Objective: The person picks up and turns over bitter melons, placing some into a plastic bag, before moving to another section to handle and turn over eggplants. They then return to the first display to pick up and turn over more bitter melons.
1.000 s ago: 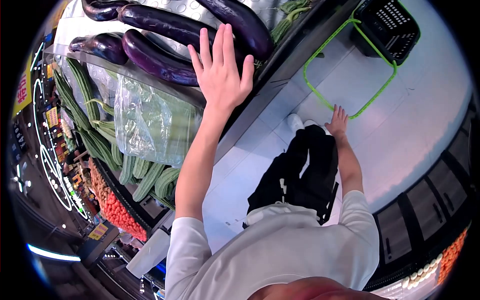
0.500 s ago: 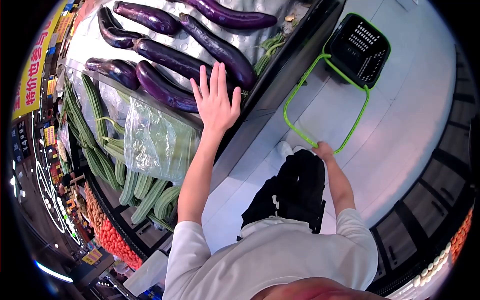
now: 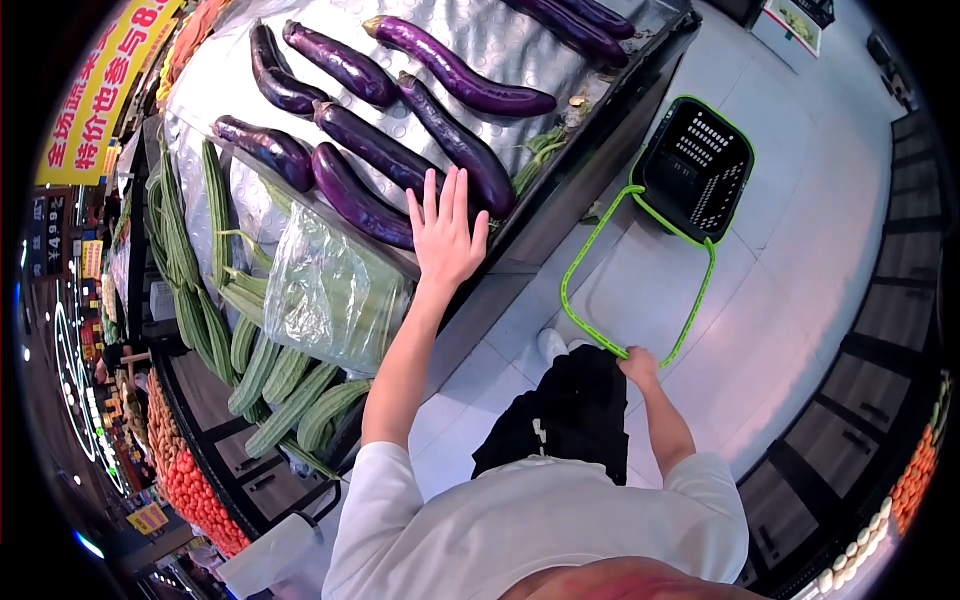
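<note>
My left hand (image 3: 448, 238) is open, palm down with fingers spread, at the near ends of two long purple eggplants (image 3: 462, 150). Its fingertips overlap the end of the middle eggplant (image 3: 375, 145) in this view. Beside it on the left lies another eggplant (image 3: 352, 200). Several more, such as a curved eggplant (image 3: 465, 78), rest on the silvery dimpled shelf lining (image 3: 230, 75). Down at my side, my right hand (image 3: 638, 366) is closed around the bright green handle (image 3: 590, 335) of a black shopping basket (image 3: 695, 170), which is on the pale floor.
Ridged green gourds (image 3: 280, 385) lie left of my forearm, partly under a clear plastic bag (image 3: 335, 285). A dark shelf edge (image 3: 580, 165) runs between eggplants and floor. Yellow signs (image 3: 105, 95) and red produce (image 3: 200, 495) are at the left. Dark cabinets (image 3: 830, 440) line the right.
The view has shifted, so the eggplants and the basket appear lower. My left hand stays over the same eggplants, and my right hand keeps hold of the basket handle.
</note>
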Tool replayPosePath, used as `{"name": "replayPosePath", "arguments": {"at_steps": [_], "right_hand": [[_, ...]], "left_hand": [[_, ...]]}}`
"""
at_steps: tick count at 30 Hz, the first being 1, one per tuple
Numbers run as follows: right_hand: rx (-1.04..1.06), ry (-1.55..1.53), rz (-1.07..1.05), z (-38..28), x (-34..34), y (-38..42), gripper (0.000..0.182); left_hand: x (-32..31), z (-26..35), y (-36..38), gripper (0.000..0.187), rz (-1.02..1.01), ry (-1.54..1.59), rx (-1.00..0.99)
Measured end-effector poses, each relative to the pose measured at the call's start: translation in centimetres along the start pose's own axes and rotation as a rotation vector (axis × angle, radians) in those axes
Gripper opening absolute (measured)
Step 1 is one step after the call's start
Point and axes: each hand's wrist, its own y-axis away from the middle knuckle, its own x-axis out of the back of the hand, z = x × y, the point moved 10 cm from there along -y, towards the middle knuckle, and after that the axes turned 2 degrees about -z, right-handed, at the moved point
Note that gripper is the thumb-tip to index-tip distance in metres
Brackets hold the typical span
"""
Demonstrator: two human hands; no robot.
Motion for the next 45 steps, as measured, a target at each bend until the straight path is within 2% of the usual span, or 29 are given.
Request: {"name": "replayPosePath", "arguments": {"at_steps": [9, 11, 17, 23, 26, 30, 33, 34, 37, 40, 41, 43, 44, 45], "right_hand": [[0.018, -0.034, 0.012, -1.0, -0.4, -0.6, 0.04], [0.051, -0.044, 0.079, -1.2, 0.1, -0.5, 0.037], [0.055, -0.026, 0.094, -1.1, 2.1, 1.2, 0.037], [0.02, 0.002, 0.113, 0.6, 8.2, 5.0, 0.04], [0.029, 0.041, 0.193, 1.9, 10.9, 7.1, 0.04], [0.022, 0.008, 0.235, 3.8, 11.8, 9.8, 0.04], [0.006, -0.011, 0.233, 5.0, 11.5, 11.7, 0.038], [0.03, 0.005, 0.227, 5.1, 11.5, 12.2, 0.037], [0.062, 0.001, 0.252, 5.4, 13.7, 14.0, 0.035], [0.067, -0.054, 0.312, 7.2, 16.8, 13.8, 0.033], [0.068, -0.084, 0.348, 8.2, 18.1, 13.7, 0.032], [0.081, -0.081, 0.375, 9.2, 21.4, 13.8, 0.031], [0.115, -0.063, 0.39, 9.3, 23.2, 13.6, 0.03], [0.105, -0.077, 0.393, 9.9, 24.2, 13.2, 0.03]], "left_hand": [[0.1, -0.2, 0.1, 0.066, 0.006, 0.014, 0.014], [0.1, -0.3, 0.1, 0.066, 0.014, 0.016, 0.013], [0.9, 0.0, 0.1, 0.067, 0.071, 0.043, -0.005], [1.2, 0.2, 0.3, 0.068, 0.048, 0.016, -0.019], [1.3, 0.2, 0.4, 0.067, 0.055, 0.021, -0.026], [2.2, 2.0, 0.5, 0.048, 0.197, 0.086, -0.031], [4.8, 9.3, 0.0, 0.033, 0.22, 0.402, -0.215], [4.0, 12.0, -0.1, 0.032, 0.134, 0.653, -0.239], [-1.5, 22.4, 1.6, 0.037, -0.189, 0.874, -0.386], [-10.7, 30.5, 5.8, 0.039, -0.61, 0.716, -0.532], [-13.5, 32.7, 7.0, 0.052, -0.808, 0.665, -0.557], [-14.8, 34.8, 7.9, 0.075, -0.958, 0.42, -0.528], [-14.8, 36.2, 6.3, 0.075, -0.954, 0.414, -0.549], [-16.4, 36.7, 7.1, 0.083, -1.221, 0.428, -0.494]]}}
